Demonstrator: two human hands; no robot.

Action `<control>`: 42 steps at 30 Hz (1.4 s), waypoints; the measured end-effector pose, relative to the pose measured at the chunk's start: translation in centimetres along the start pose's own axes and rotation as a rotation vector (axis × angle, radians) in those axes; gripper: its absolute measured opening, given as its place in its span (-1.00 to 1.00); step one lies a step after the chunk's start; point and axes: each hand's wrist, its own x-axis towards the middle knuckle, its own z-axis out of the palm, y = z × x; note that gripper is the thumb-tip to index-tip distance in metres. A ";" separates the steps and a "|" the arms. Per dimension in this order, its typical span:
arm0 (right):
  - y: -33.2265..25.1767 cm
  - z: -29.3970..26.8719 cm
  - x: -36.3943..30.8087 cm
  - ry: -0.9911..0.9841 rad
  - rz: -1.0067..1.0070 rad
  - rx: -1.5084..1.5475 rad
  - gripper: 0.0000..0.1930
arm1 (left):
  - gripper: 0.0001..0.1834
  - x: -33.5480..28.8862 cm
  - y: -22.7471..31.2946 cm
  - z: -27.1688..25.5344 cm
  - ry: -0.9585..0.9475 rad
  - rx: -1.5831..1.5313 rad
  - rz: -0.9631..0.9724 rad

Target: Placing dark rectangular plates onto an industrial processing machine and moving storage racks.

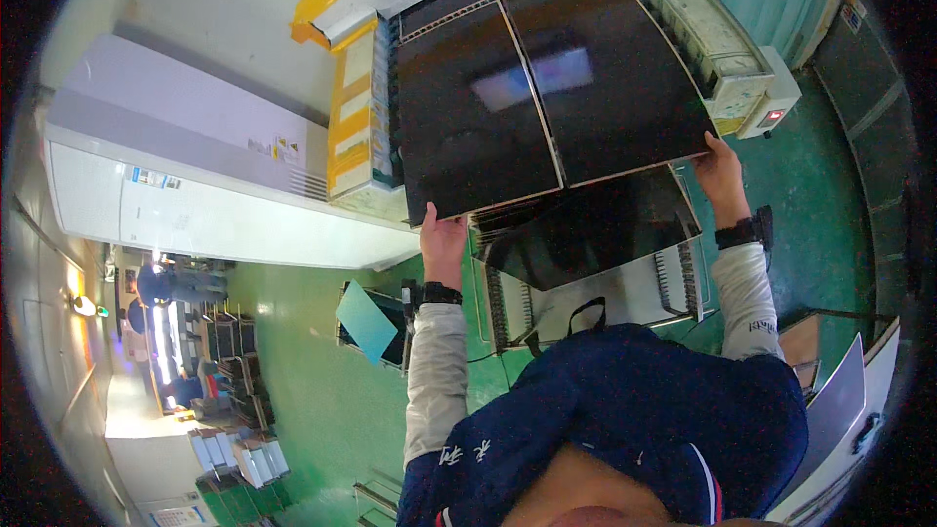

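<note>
Two dark glossy panels, a left one [459, 127] and a right one [625, 78], lie side by side on a machine bed, a thin light seam between them. My left hand [444, 239] grips the left panel's near left corner, thumb on top and fingers beneath. At the right panel's near right corner, my right hand [720, 176] is closed on the edge, its lower fingers partly hidden. Below the panels' near edge, in front of my body, stands a slotted rack [503, 307] with more dark panels [586, 244] in it.
A yellow-striped machine side [353, 117] and a roller-lined rail [683, 20] flank the panels. A control box [776, 98] sits at right, a long white cabinet [215, 200] at left. On the green floor stands a bin with a teal sheet [368, 320]; several racks [239, 351] are farther left.
</note>
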 end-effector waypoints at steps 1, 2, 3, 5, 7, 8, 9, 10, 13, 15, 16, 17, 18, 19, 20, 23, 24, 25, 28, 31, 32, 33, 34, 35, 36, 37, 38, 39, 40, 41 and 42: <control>-0.1 -0.3 0.2 0.028 0.025 0.010 -0.79 | -0.65 0.1 -0.3 0.6 0.002 -0.002 -0.005; -0.1 -1.5 0.7 0.034 0.022 0.008 -0.79 | -0.66 0.1 -0.6 1.7 0.028 0.017 0.008; 0.1 -3.0 1.3 -0.004 -0.123 -0.313 -0.79 | -0.68 0.1 -0.9 2.6 0.054 0.037 0.020; 0.3 -2.3 1.8 -0.060 -0.255 -0.635 -0.80 | -0.68 0.5 -0.1 1.3 0.101 0.071 0.002; 0.0 -0.2 1.5 0.062 0.041 0.048 -0.81 | -0.69 1.1 0.4 0.0 0.151 0.103 -0.023; 0.0 -0.5 2.0 0.065 0.045 0.043 -0.81 | -0.69 1.5 0.4 -0.3 0.089 0.097 -0.015; 0.0 -1.1 2.9 0.043 0.042 0.019 -0.78 | -0.66 1.8 0.4 -0.7 0.028 0.092 -0.008; 0.2 -2.0 3.7 0.030 0.037 -0.005 -0.74 | -0.66 2.2 0.3 -0.8 0.038 0.091 -0.020; 0.5 -5.7 6.2 -0.090 -0.189 -0.304 -0.71 | -0.70 2.1 -0.4 -0.1 0.015 0.083 -0.082; 0.6 0.8 1.8 -0.100 -0.014 -0.240 -0.69 | -0.67 0.5 -0.2 -0.2 -0.024 0.223 -0.060; 0.5 3.7 0.1 -0.124 0.131 -0.166 -0.67 | -0.63 0.3 -0.3 -0.8 -0.004 0.292 -0.086; 0.9 3.5 -0.3 -0.105 0.127 -0.174 -0.67 | -0.63 0.4 -1.1 -1.4 -0.003 0.287 -0.105; 1.7 2.9 -0.4 -0.164 0.206 -0.279 -0.64 | -0.61 0.5 -2.0 -1.9 0.025 0.367 -0.136; 2.4 2.4 -0.5 -0.229 0.288 -0.377 -0.60 | -0.57 0.3 -2.7 -2.1 0.052 0.451 -0.161; 3.5 2.5 -1.3 -0.225 0.077 -0.659 -0.58 | -0.49 -0.4 -3.2 -2.0 0.022 0.547 -0.183; 3.9 4.0 -2.9 -0.375 -0.085 -1.149 -0.65 | -0.46 -2.3 -5.4 0.2 0.058 0.945 -0.147; 3.6 5.0 -3.7 -0.308 -0.063 -1.200 -0.72 | -0.40 -2.8 -5.8 0.7 0.015 1.028 -0.137; 3.6 4.6 -3.8 -0.311 -0.057 -1.204 -0.72 | -0.40 -3.2 -6.3 0.6 0.021 1.024 -0.139; 3.3 2.7 -4.1 -0.318 0.195 -1.131 -0.69 | -0.41 -4.4 -7.5 0.2 -0.405 1.751 0.200; 3.1 1.9 -5.9 -0.362 0.131 -1.052 -0.79 | -0.45 -5.6 -8.0 -0.8 -0.641 1.914 0.202; 2.7 2.0 -6.4 -0.407 0.104 -1.085 -0.85 | -0.52 -5.9 -8.1 -1.0 -0.670 1.902 0.269; 2.3 2.2 -6.9 -0.454 0.076 -1.117 -0.91 | -0.52 -6.4 -8.1 -1.3 -0.655 1.900 0.264; 1.7 2.0 -7.4 -0.449 0.084 -1.121 -0.91 | -0.57 -7.1 -8.1 0.8 -0.656 1.930 0.102; 1.3 2.2 -7.9 -0.472 0.114 -1.068 -0.91 | -0.62 -7.9 -8.0 1.9 -0.643 1.956 -0.058; 1.0 2.4 -8.3 -0.495 0.143 -1.013 -0.90 | -0.62 -8.4 -8.1 1.7 -0.631 1.954 -0.063; 0.7 2.6 -8.8 -0.501 0.151 -1.016 -0.90 | -0.66 -8.8 -8.3 1.6 -0.657 1.979 -0.115; 0.4 2.8 -9.2 -0.438 0.171 -0.981 -0.91 | -0.69 -9.4 -8.3 1.6 -0.681 2.003 -0.168; 0.4 2.9 -9.4 -0.377 0.190 -0.947 -0.91 | -0.69 -10.0 -8.2 1.6 -0.667 2.002 -0.171; 0.2 2.7 -9.3 -0.382 0.196 -0.949 -0.91 | -0.71 -10.7 -8.1 2.2 -0.671 1.939 -0.206; 0.0 2.4 -9.1 -0.423 0.185 -0.960 -0.90 | -0.73 -11.4 -8.0 2.8 -0.672 1.877 -0.240; -0.1 2.3 -8.9 -0.466 0.174 -0.970 -0.90 | -0.73 -12.1 -7.9 3.0 -0.659 1.876 -0.241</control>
